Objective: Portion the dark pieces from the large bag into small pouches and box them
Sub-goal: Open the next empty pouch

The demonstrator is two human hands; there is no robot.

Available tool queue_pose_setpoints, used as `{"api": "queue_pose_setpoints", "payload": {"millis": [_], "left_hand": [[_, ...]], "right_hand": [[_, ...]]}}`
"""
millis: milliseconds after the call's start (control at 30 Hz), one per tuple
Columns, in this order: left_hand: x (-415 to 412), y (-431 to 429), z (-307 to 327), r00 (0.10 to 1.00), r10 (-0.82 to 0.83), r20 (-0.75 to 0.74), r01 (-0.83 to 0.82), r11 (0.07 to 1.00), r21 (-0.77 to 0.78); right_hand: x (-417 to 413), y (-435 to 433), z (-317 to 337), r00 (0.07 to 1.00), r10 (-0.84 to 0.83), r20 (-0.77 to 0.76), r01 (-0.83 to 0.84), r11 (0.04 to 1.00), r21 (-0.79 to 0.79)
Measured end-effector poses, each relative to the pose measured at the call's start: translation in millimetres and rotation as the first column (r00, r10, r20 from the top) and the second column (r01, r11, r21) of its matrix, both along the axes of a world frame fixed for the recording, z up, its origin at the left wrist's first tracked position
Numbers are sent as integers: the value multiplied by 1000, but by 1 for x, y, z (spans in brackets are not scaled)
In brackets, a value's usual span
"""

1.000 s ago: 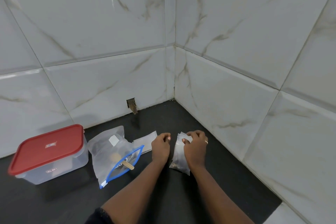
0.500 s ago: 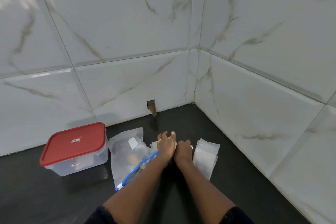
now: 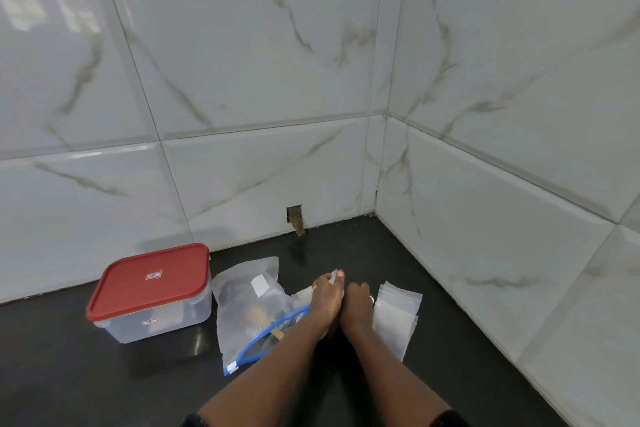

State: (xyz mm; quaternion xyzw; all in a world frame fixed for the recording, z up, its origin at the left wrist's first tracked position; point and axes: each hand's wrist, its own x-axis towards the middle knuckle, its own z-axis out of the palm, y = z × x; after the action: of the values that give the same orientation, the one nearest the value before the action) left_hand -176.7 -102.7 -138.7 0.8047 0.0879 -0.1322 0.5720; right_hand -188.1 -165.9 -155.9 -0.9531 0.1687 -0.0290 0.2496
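Clear large bag lies between red-lidded box and stacked small pouches.

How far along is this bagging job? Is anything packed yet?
Early, it seems. Done: nothing I can confirm; the red-lidded box is closed, contents unclear. In hand: the left hand pinches a small pouch, the right hand against it. To do: the large bag has contents to portion, and a stack of empty-looking pouches waits.
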Motion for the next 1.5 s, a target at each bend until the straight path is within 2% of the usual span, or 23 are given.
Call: {"api": "queue_pose_setpoints", "payload": {"millis": [133,200,267,433,567,700,933,1100,1200,1300,1400,1500], "left_hand": [[-4,2,12,999,-33,35,33,999,-3],[-5,2,20,996,0,93,-1,1000,10],[-7,4,28,989,63,131,-58,997,-43],[-21,12,41,975,107,197,-75,984,-162],[-36,16,46,957,24,288,12,992,-123],[-46,24,47,951,-2,310,59,983,-172],[-57,31,59,957,-57,285,95,988,-120],[-63,38,62,942,-86,326,106,993,-45],[-67,40,62,942,-98,322,114,993,-30],[-70,43,63,937,-105,334,108,994,8],[-73,46,64,929,-109,354,94,994,60],[-71,47,64,901,-126,415,70,987,146]], "right_hand": [[0,-1,22,982,-127,141,85,959,271],[-1,-4,33,967,-150,206,55,913,403],[-10,-8,46,951,-136,276,-20,868,496],[-38,-13,60,928,-76,364,-173,779,603],[-57,-8,66,923,-73,377,-236,667,707],[-69,-4,69,916,-102,388,-270,558,785],[-81,-4,78,933,-150,328,-197,550,811],[-82,-11,91,958,-112,265,-113,699,706],[-84,-11,98,960,-10,279,-143,840,523],[-86,-6,103,955,83,285,-171,939,300],[-89,-2,105,946,136,295,-169,982,90],[-93,0,107,943,217,252,-200,976,-91]]}}
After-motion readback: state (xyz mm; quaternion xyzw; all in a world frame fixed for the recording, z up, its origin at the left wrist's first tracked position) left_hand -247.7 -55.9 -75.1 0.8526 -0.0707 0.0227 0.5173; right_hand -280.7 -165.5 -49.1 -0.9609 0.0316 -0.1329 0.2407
